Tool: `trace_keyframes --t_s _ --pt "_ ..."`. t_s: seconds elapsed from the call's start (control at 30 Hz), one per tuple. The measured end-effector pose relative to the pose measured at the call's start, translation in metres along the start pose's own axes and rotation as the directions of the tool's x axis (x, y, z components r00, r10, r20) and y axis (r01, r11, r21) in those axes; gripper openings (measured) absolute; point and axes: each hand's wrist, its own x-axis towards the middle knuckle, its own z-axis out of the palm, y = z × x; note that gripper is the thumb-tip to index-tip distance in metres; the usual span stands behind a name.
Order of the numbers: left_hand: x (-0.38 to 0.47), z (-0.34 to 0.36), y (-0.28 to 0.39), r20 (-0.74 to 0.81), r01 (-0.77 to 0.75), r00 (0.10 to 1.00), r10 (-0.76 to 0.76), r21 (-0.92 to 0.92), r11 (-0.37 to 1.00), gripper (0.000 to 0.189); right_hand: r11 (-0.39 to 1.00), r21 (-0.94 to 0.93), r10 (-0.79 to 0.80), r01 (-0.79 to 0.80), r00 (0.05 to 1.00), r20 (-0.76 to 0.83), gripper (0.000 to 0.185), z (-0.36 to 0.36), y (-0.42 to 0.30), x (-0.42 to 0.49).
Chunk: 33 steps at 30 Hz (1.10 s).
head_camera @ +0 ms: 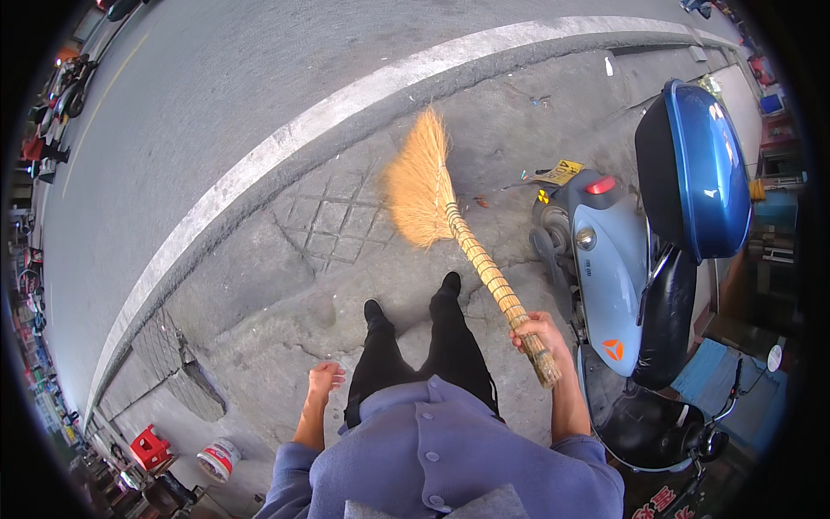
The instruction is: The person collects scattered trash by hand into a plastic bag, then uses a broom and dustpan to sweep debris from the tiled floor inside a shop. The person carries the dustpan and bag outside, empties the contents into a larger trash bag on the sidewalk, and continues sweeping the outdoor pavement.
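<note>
A straw broom (489, 271) is in my right hand (543, 332), whose fingers wrap round the bound handle near its butt end. The broom's fan of tan bristles (421, 185) points away from me, over the pavement (363, 285). Whether the bristle tips touch the ground is hard to tell. My left hand (326, 377) hangs at my left side, holding nothing, its fingers loosely curled and a little apart. Below the bristles, small reddish-brown litter (480, 202) lies on the concrete, close to the broom's neck.
Close on my right stands a pale blue scooter (606, 272) with a blue top box (703, 168). A pale kerb (272, 156) curves between pavement and road (194, 84). A broken slab (196, 390), red plastic stool (150, 447) and white-and-red bucket (219, 459) are at lower left.
</note>
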Motion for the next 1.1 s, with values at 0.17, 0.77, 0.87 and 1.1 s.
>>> trace_keyframes --t_s 0.17,0.77,0.87,1.1 --pt "-0.007 0.058 0.04 0.078 -0.072 0.995 0.068 0.052 0.996 0.021 0.978 -0.18 -0.112 0.106 0.993 -0.024 0.039 0.001 0.014 -0.032" --pt "-0.045 0.117 0.1 -0.003 -0.093 0.995 0.096 0.228 0.969 0.019 0.721 0.451 0.25 -0.526 0.804 0.539 0.029 -0.085 0.041 0.041" --pt "-0.039 0.121 0.109 -0.003 -0.09 0.996 0.094 0.269 0.959 0.02 0.763 0.585 0.132 -0.275 0.952 0.275 0.032 -0.148 0.02 0.009" --pt "-0.025 0.14 0.125 0.039 -0.108 0.994 0.101 0.308 0.945 0.02 0.948 0.32 -0.006 -0.001 1.0 0.021 0.033 -0.116 -0.02 -0.047"
